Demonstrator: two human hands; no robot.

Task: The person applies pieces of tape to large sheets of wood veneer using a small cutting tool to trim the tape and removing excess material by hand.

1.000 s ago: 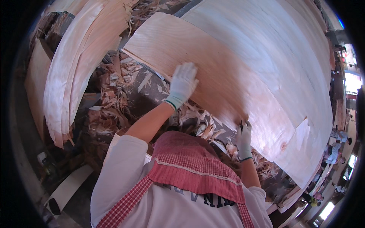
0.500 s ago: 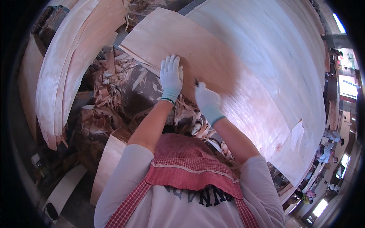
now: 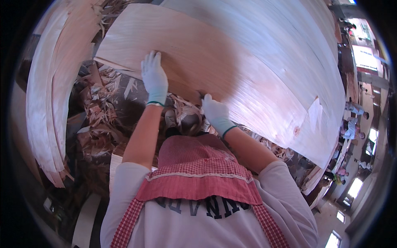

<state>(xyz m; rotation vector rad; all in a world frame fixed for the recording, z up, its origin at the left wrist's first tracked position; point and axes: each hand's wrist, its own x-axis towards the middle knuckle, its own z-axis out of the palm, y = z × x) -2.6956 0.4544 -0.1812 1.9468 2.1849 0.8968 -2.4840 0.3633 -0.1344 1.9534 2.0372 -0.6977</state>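
Note:
A broad, thin sheet of tan wood veneer [image 3: 186,45] lies before me, its near edge bent by the lens. My left hand [image 3: 155,78], in a white knit glove, rests on it close to that edge, fingers stretched out and flat. Further right, my right hand [image 3: 216,111], gloved too, is closed around a small dark tool [image 3: 202,95]. Only the tool's dark tip shows, at the sheet's near edge; its kind cannot be made out. Below the tan sheet spread larger, paler veneer sheets [image 3: 285,45] toward the far right.
Torn veneer strips [image 3: 97,111] heap on the floor at the left and around my shoe [image 3: 170,119]. A curved stack of veneer [image 3: 47,99] stands at the far left. A ragged loose piece [image 3: 315,113] lies on the right of the sheets. People [image 3: 351,126] are far off at the right.
The view has shifted, so the sheets and both hands sit further left. My hands are wider apart, the right one further along the near edge. Left fingers remain flat.

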